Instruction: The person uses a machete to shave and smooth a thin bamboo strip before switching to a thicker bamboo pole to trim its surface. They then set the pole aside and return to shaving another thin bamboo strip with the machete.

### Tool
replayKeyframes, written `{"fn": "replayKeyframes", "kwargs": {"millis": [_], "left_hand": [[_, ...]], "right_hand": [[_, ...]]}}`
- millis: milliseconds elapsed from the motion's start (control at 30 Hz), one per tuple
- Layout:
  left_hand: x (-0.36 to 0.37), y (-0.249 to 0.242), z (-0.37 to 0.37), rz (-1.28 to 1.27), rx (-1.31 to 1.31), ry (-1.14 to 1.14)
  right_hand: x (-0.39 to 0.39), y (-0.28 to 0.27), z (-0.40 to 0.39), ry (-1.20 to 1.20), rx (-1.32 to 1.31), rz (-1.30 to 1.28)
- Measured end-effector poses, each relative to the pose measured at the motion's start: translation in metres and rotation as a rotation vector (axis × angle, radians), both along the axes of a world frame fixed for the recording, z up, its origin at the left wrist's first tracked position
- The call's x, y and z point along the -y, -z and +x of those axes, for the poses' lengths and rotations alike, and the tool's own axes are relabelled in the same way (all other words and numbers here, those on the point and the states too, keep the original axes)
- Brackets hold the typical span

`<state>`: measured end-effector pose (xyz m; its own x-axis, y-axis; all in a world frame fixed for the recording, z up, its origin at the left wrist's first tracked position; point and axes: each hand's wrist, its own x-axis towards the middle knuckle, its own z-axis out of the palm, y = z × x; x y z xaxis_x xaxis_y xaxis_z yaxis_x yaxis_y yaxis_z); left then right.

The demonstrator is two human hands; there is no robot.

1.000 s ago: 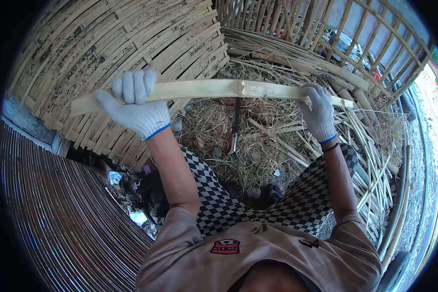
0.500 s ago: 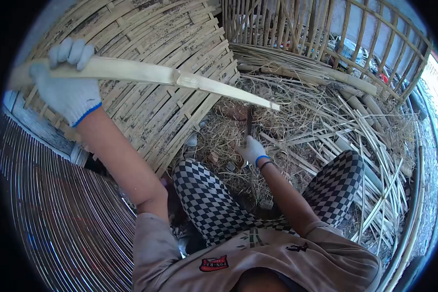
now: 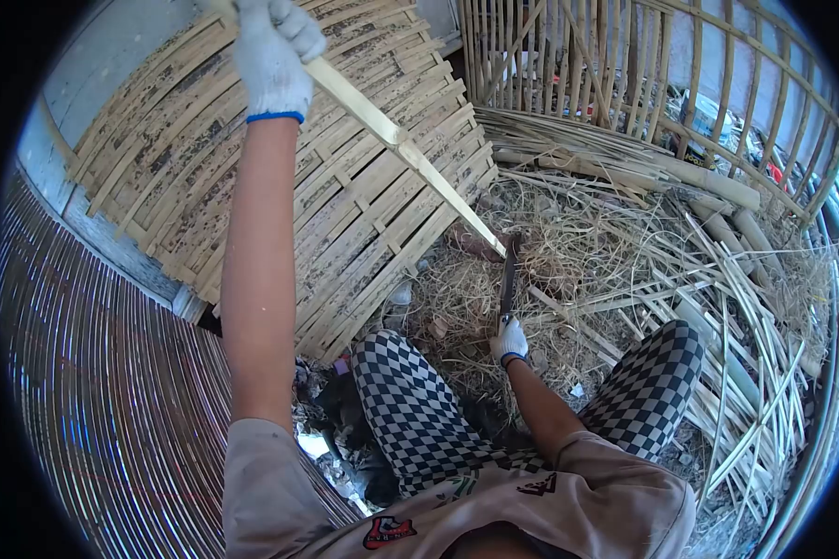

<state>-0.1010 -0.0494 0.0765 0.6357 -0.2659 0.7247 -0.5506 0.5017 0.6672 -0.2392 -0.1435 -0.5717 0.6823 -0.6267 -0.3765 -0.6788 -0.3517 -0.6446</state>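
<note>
A white knitted glove with a blue cuff covers my left hand (image 3: 278, 58), raised at the upper left. Its fingers wrap round a pale split bamboo strip (image 3: 368, 114), which slants down to the right and has a node partway along. My right hand (image 3: 510, 341), gloved too, is low in front of my knees and closed on the handle of a long dark-bladed knife (image 3: 508, 279). The blade points up and away from me. Right beside the blade's upper part is the far end of the strip, overlapping it in this view.
A woven bamboo panel (image 3: 345, 200) leans at the left, above a ribbed sheet (image 3: 121, 382). Dry shavings (image 3: 578, 252) cover the ground. Split strips (image 3: 736, 373) pile up at the right, bamboo poles (image 3: 708, 177) lie behind, and a bamboo fence (image 3: 615, 65) stands at the back.
My left hand has moved up and to the right, tilting the bamboo strip more steeply. The strip's far end has dropped toward the knife, and my right hand has shifted slightly right and nearer me.
</note>
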Motion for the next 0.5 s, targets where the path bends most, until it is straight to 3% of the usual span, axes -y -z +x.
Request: {"fn": "replayKeyframes", "kwargs": {"millis": [100,200,300,333,433,500], "left_hand": [[0.017,-0.008,0.020,-0.012,-0.004,-0.030],[0.033,-0.016,0.016,-0.086,-0.059,-0.145],[0.032,-0.037,0.020,-0.065,-0.052,-0.114],[0.034,-0.038,0.019,-0.064,-0.034,-0.140],[0.038,-0.026,0.017,-0.045,0.003,-0.152],[0.035,-0.009,0.029,-0.017,0.040,-0.055]], "right_hand": [[0.013,-0.005,0.006,0.039,-0.012,0.081],[0.028,0.044,0.018,0.139,0.131,0.273],[0.043,0.048,0.035,0.081,0.024,0.284],[0.041,-0.007,0.017,0.053,0.147,0.257],[0.049,-0.058,0.023,0.103,0.156,0.167],[0.050,-0.092,0.019,0.135,0.374,0.206]]}}
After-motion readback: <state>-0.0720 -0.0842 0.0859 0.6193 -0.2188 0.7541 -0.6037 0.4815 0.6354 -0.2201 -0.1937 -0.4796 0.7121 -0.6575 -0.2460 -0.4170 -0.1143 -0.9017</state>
